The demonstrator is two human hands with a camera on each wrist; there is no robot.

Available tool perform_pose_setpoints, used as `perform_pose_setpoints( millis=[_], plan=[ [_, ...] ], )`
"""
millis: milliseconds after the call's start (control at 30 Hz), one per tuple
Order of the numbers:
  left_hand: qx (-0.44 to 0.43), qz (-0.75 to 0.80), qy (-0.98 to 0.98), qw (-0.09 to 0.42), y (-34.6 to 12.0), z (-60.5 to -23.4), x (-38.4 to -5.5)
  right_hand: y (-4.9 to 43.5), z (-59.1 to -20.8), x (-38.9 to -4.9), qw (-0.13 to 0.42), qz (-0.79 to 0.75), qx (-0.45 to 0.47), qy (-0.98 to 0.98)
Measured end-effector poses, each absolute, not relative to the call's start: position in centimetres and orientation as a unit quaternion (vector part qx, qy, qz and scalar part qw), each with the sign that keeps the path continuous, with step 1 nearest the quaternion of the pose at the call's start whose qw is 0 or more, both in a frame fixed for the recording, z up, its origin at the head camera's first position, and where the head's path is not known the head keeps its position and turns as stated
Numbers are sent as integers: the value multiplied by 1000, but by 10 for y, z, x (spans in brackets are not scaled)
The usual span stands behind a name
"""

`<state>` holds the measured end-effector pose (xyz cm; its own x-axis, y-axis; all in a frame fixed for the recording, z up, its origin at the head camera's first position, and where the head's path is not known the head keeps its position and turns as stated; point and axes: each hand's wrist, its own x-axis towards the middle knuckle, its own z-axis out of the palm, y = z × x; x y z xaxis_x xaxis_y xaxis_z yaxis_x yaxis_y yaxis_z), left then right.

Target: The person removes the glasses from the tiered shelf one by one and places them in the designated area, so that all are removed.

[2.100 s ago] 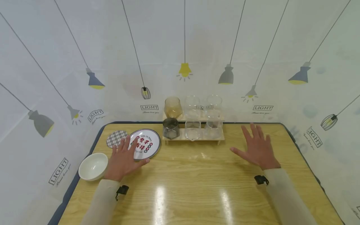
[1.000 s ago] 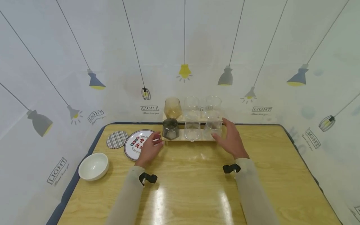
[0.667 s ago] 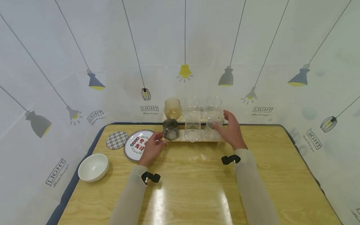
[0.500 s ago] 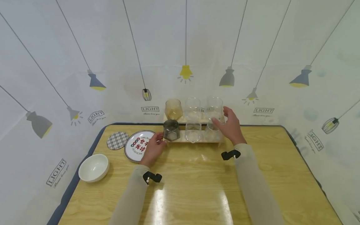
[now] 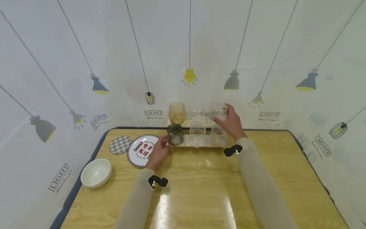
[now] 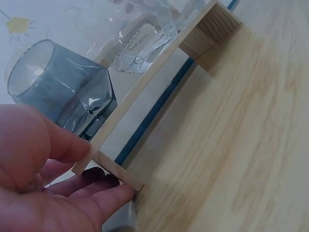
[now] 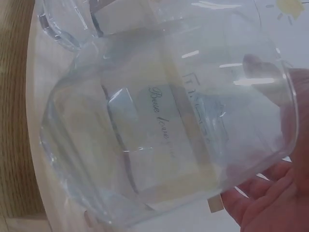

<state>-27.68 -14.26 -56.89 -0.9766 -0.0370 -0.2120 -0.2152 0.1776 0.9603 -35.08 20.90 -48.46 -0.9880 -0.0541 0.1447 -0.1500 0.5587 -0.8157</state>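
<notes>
A two-tier wooden rack (image 5: pixel 186 140) of tumblers stands against the back wall. My left hand (image 5: pixel 159 154) grips its lower left end; in the left wrist view the thumb is over the shelf end (image 6: pixel 87 157), with fingers below by the leg. Just above it sits a smoky grey glass (image 6: pixel 72 92). My right hand (image 5: pixel 232 124) holds the clear glass (image 5: pixel 218 108) at the upper tier's right end, thumb across its front and fingers at its right side. In the right wrist view another clear glass (image 7: pixel 96 145) fills the foreground, and the hand shows through it.
An amber glass (image 5: pixel 177 113) is on the upper tier's left, beside a middle clear glass (image 5: pixel 196 112). Another clear glass (image 5: pixel 197 137) stands mid lower tier. To the left lie a plate (image 5: pixel 140 156), a checked round coaster (image 5: pixel 120 145) and a white bowl (image 5: pixel 96 173).
Both hands have come inward from wide apart over the table: the left to the rack's end, the right up past the lower glass to the upper right one. The glasses stay in place.
</notes>
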Motion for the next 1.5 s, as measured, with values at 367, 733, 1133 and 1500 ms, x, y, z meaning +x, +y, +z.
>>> perform_pose_setpoints(
  millis=[367, 733, 1133, 1500],
  plan=[
    [-120, 690, 706, 104, -139, -566, -279, 213, -486, -350, 72, 480, 40, -873],
    [-111, 678, 720, 103, -141, -560, -279, 246, -484, -326, 102, 506, 21, -856],
    [-106, 657, 740, 100, -141, -561, -277, 291, -511, -310, 99, 501, -29, -859],
    [-89, 660, 740, 95, -141, -563, -278, 323, -550, -299, 58, 485, -55, -871]
  ],
)
